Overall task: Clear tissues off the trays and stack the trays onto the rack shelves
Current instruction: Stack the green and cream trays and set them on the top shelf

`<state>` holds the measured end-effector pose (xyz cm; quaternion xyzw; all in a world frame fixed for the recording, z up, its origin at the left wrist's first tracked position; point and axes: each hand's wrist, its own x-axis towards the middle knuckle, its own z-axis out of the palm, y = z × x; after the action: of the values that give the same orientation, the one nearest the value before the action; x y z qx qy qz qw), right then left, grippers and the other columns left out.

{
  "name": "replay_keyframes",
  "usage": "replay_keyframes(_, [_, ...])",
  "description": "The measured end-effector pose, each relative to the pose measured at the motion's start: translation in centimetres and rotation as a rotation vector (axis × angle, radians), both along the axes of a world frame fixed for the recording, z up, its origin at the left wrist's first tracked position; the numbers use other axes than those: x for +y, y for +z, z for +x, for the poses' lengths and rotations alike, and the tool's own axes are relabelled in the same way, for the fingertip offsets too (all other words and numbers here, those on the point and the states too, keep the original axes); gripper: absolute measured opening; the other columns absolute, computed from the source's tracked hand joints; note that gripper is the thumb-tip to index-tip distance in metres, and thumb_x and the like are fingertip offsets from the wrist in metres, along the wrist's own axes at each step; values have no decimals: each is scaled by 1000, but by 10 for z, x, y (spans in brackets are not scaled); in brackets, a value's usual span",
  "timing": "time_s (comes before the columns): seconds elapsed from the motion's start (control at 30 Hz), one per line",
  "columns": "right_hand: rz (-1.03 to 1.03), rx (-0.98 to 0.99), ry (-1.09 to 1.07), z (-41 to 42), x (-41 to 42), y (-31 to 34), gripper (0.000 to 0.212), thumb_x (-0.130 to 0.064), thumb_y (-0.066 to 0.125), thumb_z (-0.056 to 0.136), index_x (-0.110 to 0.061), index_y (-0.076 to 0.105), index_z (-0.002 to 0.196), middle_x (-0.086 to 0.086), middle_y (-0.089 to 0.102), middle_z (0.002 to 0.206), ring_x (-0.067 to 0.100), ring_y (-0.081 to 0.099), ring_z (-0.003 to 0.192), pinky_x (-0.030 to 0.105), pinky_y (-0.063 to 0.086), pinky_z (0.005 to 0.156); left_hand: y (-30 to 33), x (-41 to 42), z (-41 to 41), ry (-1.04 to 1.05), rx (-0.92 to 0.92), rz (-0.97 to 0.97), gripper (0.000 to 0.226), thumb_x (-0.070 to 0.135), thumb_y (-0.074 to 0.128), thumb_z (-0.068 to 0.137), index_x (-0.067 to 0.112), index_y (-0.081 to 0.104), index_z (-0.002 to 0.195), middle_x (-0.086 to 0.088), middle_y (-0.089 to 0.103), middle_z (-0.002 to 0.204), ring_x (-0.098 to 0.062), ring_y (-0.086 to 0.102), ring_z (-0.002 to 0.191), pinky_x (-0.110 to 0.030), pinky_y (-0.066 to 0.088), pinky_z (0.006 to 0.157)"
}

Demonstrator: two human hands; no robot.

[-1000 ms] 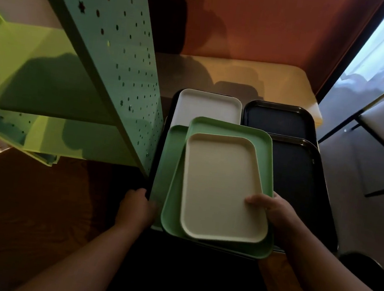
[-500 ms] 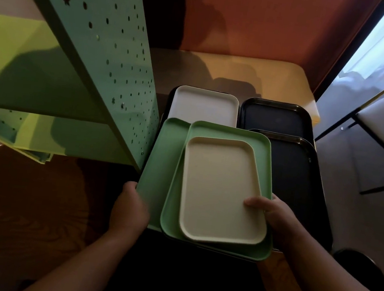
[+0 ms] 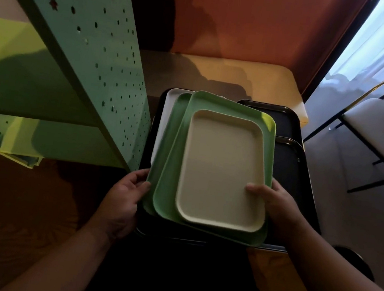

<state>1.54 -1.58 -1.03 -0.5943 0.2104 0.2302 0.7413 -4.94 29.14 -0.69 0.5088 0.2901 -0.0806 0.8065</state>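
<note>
A cream tray (image 3: 221, 171) lies inside a green tray (image 3: 251, 111), which rests on a second green tray (image 3: 165, 146). My left hand (image 3: 125, 195) grips the left edge of the lower green tray. My right hand (image 3: 273, 202) holds the stack's right side, thumb on the cream tray. Beneath the stack lie a white tray (image 3: 165, 115) and black trays (image 3: 288, 163). No tissues show on the trays. The green perforated rack (image 3: 97, 42) stands at the left, its shelf (image 3: 19, 78) bare.
A tan table (image 3: 263, 81) carries the trays against an orange wall (image 3: 263, 20). A white-seated chair (image 3: 380, 136) stands at the right by a curtained window. Brown wooden floor (image 3: 12, 207) lies below the rack.
The stack of green and cream trays has lifted and tilted, covering more of the white tray. My left hand has closed further around the lower green tray's edge.
</note>
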Motion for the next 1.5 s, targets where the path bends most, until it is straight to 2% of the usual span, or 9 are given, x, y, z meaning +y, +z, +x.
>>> replay_keyframes(0.23, [112,-73,-75,-4,-6,0,58,-11,72,72,-10,63,129,18,76,107,33,77,84,41,63,63,27,-14,24,-190,44,-368,41,30,47,95,4,71,115,-21,72,112,-31,71,99,-41,59,86])
replay_keyframes(0.4, [78,-114,-14,3,-10,-4,72,-10,77,70,-14,56,139,21,69,122,39,71,102,46,62,74,33,-33,47,-462,106,249,79,54,77,66,10,56,129,-14,73,111,-33,72,98,-47,58,85])
replay_keyframes(0.57, [62,-25,84,11,-16,-4,81,-13,77,60,-6,54,137,21,71,111,35,74,88,43,62,66,24,-40,48,-477,40,276,63,34,83,72,15,56,125,-10,73,107,-24,75,87,-35,61,71])
replay_keyframes(0.67, [126,5,49,13,-19,-4,73,-7,68,66,-3,52,137,20,71,105,34,75,82,43,62,63,21,-41,51,-491,23,270,60,47,76,77,15,57,125,-12,73,110,-28,74,93,-49,60,83])
replay_keyframes(0.8, [219,57,-1,16,-21,-8,73,-9,65,68,3,54,140,25,69,107,39,72,82,46,62,64,3,-28,70,-321,123,6,57,56,36,99,11,68,113,-20,71,111,-38,67,107,-51,53,94])
replay_keyframes(0.93, [205,66,-35,21,-25,-11,72,-9,65,69,2,55,139,28,66,114,43,69,88,48,62,66,-32,-19,90,-464,341,1006,60,33,63,87,9,44,139,-20,40,142,-37,52,119,-45,45,101])
replay_keyframes(1.0, [187,72,-52,24,-28,-14,77,-9,68,66,1,54,141,30,64,119,44,68,93,51,62,71,-40,-27,92,-514,403,1152,69,22,62,87,1,30,144,-23,29,147,-40,41,127,-44,37,105])
replay_keyframes(1.23, [155,133,-102,25,-34,-25,77,-12,69,66,2,54,140,37,62,127,44,70,90,49,62,65,-62,-46,108,-353,553,1151,51,11,46,92,-8,32,137,-32,33,146,-47,35,133,-50,34,105])
replay_keyframes(1.5, [155,172,-132,26,-27,-28,77,-13,70,67,0,54,141,29,65,120,43,72,89,48,62,67,-70,-36,116,-53,533,910,38,1,49,89,-9,44,126,-28,53,132,-43,56,116,-41,48,92])
